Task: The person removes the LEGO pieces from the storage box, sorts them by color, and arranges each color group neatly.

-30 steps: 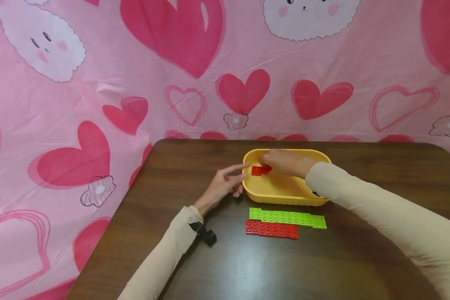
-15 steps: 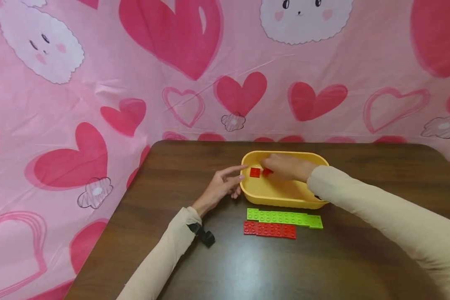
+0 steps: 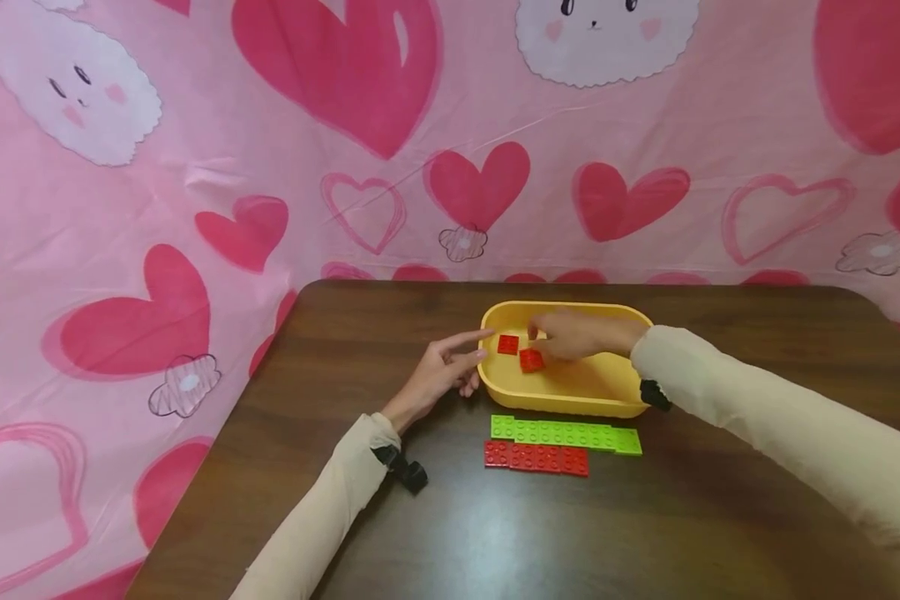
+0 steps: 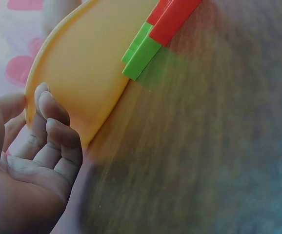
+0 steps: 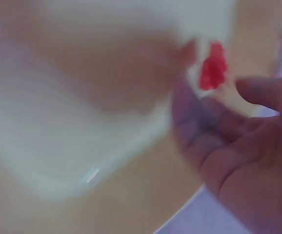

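My left hand (image 3: 444, 367) touches the left end of a yellow plastic tub (image 3: 562, 405) with its extended index finger and thumb. In the left wrist view, the left hand's (image 4: 38, 156) other fingers bend loosely below the rim. Inside the tub, two red toy bricks lie apart: a flat one (image 3: 507, 344) at the left and another (image 3: 531, 360) closer to the front. My right hand (image 3: 570, 333) hovers over the tub beside that nearer brick. The blurred right wrist view shows the right hand's (image 5: 238, 141) thumb and fingers apart, a red brick (image 5: 214, 67) beyond them.
In front of the tub, a row of lime green bricks (image 3: 562, 434) lies on the dark wooden table (image 3: 390, 325). A shorter row of red bricks (image 3: 536, 457) runs along its near side. A pink heart-patterned cloth (image 3: 382, 100) hangs behind the table.
My right hand has let go of a red brick and drawn back slightly to the right. That brick now sits apart from the other one. The left hand keeps its place.
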A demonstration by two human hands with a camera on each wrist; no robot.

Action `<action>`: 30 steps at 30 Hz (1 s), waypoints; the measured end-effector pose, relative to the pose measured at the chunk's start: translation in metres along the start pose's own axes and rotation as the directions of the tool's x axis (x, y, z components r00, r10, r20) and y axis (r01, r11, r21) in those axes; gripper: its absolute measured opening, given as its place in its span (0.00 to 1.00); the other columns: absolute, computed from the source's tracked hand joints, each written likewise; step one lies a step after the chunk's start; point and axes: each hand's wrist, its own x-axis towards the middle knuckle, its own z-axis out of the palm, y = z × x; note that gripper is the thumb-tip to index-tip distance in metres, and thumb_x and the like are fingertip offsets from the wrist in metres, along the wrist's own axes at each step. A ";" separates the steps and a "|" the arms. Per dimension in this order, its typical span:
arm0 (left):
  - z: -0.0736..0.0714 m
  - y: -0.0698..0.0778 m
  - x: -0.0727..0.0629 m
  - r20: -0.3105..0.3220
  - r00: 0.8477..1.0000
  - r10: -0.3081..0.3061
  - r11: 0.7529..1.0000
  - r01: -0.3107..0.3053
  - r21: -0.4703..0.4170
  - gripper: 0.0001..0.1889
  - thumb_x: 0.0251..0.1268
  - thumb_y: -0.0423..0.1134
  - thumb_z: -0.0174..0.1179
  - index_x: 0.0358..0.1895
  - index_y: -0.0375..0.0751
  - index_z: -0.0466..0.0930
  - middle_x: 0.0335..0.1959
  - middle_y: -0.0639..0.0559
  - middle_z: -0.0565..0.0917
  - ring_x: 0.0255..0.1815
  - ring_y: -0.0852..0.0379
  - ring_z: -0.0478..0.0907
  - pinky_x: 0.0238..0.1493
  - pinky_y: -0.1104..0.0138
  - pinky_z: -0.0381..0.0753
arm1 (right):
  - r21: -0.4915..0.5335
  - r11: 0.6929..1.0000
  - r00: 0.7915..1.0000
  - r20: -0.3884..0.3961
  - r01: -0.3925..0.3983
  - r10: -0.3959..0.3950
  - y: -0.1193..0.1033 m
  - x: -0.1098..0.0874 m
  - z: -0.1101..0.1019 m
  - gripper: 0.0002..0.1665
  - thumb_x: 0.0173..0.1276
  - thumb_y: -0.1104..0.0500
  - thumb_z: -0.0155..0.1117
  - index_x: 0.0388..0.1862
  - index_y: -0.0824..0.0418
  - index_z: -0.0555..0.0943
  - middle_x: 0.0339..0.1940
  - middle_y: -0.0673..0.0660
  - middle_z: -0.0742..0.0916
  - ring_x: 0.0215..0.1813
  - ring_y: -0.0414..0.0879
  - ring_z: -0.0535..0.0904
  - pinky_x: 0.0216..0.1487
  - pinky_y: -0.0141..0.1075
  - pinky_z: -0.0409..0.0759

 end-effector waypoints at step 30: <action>-0.001 0.000 -0.002 -0.003 1.000 -0.001 1.000 0.001 0.011 0.22 0.74 0.41 0.59 0.68 0.45 0.74 0.20 0.45 0.79 0.19 0.55 0.74 0.22 0.68 0.77 | -0.133 0.980 0.951 -0.250 0.151 -0.180 0.007 -0.022 0.034 0.03 0.57 0.66 0.71 0.31 0.63 0.84 0.20 0.48 0.77 0.25 0.41 0.69 0.29 0.33 0.70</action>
